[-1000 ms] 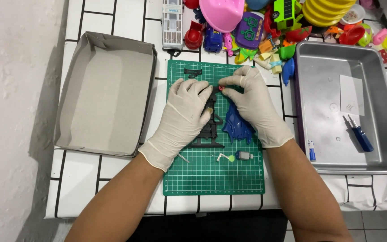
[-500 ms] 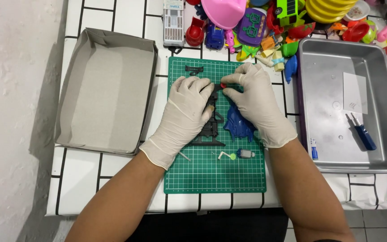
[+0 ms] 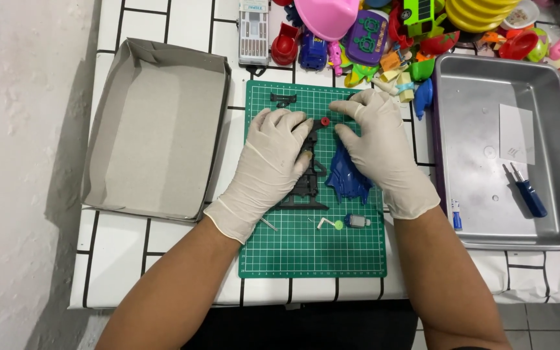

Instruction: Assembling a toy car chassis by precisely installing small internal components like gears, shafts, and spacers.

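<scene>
We look down on a white tiled table (image 3: pixel 163 249) with a green cutting mat (image 3: pixel 312 249) at its middle. Both hands wear pale gloves and meet over the upper half of the mat.

The left hand (image 3: pixel 270 165) lies palm down on a black toy frame (image 3: pixel 307 188), its fingers curled over the frame's upper end and pressing it to the mat. The right hand (image 3: pixel 377 149) is also palm down, fingers bent; its fingertips pinch a small red part (image 3: pixel 323 122) at the top of the frame, right by the left fingertips. Under the right palm lies a blue toy piece (image 3: pixel 345 181), just beside the frame and partly covered by the hand.

Above the hands a small black piece (image 3: pixel 283 98) rests on the mat. Below them lie a small motor (image 3: pixel 356 221), a white rod with a green tip (image 3: pixel 330 224) and a thin metal pin (image 3: pixel 268 224).

Left of the mat sits a grey cardboard tray (image 3: pixel 157 129). To the right stands a metal tray (image 3: pixel 487 214) holding a blue screwdriver (image 3: pixel 527 194) and a white card (image 3: pixel 516 133). A pile of coloured toys (image 3: pixel 384 32) crowds the far edge of the table.
</scene>
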